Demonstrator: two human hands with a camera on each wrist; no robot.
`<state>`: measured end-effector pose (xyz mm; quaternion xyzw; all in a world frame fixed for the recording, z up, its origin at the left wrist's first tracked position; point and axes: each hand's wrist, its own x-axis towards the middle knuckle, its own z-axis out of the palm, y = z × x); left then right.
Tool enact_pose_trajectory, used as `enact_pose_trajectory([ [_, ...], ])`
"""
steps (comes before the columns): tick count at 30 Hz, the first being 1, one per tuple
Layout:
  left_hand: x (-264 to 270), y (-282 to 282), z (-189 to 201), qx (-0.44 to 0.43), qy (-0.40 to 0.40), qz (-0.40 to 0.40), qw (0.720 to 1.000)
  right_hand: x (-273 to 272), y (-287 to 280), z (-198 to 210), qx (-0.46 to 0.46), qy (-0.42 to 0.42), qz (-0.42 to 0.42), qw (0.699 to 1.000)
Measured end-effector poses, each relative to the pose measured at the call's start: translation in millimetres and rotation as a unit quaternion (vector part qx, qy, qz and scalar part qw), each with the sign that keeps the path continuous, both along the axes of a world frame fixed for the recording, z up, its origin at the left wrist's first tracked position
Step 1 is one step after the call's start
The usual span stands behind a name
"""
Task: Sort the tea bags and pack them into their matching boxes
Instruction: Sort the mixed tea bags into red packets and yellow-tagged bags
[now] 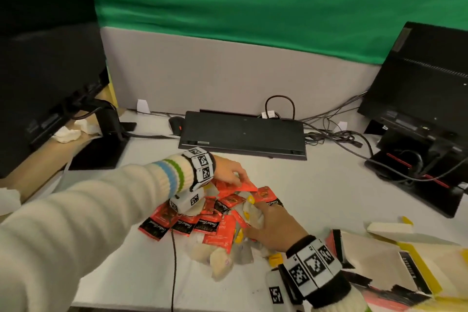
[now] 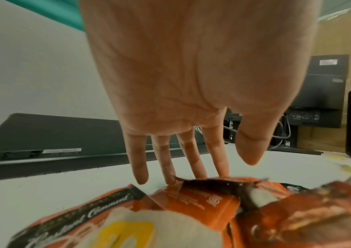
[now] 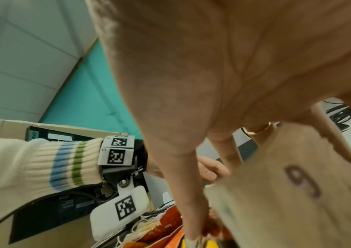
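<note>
A pile of tea bags (image 1: 207, 220) lies mid-table: several red-and-black sachets mixed with white bags carrying yellow tags. My left hand (image 1: 236, 176) reaches over the far side of the pile, its straight fingers touching a red sachet (image 1: 247, 187). The left wrist view shows the left hand (image 2: 213, 167) with its thumb apart from that orange-red sachet (image 2: 202, 201). My right hand (image 1: 266, 220) rests on the near right of the pile over white bags (image 1: 253, 215). In the right wrist view the right hand (image 3: 213, 198) spreads over a beige pouch (image 3: 287, 201) marked with a digit.
An opened yellow-edged box (image 1: 379, 258) and a red-and-black box (image 1: 395, 294) lie at the near right. An upturned black keyboard (image 1: 243, 134) and mouse (image 1: 176, 123) sit behind the pile. Monitors stand left (image 1: 45, 71) and right (image 1: 417, 88). A black cable (image 1: 174, 261) crosses the front.
</note>
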<state>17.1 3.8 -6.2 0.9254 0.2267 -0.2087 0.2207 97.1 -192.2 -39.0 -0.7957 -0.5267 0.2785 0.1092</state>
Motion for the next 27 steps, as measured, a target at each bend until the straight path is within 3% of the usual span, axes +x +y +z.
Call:
enact_pose_trajectory([
  [4, -14, 2, 6, -0.039, -0.038, 0.025, 0.998, -2, -9, 3, -0.010, -0.016, 0.017, 1.000],
  [7, -20, 11, 4, 0.060, -0.082, 0.082, 0.991, -5, -15, 5, -0.014, -0.032, 0.028, 0.999],
  [9, -21, 15, 2, 0.078, -0.040, 0.145, 0.986, -8, -19, 7, 0.010, -0.043, 0.030, 0.999],
  [11, -19, 16, -2, 0.037, 0.016, 0.177, 0.983, -11, -23, 6, 0.032, -0.051, 0.034, 0.998],
  [18, -3, 13, -13, 0.069, 0.067, 0.159, 0.983, -11, -39, 3, 0.116, 0.008, 0.018, 0.993],
  [27, -15, 27, -20, 0.081, -0.024, 0.149, 0.985, -8, -39, 5, 0.134, -0.028, 0.004, 0.991],
])
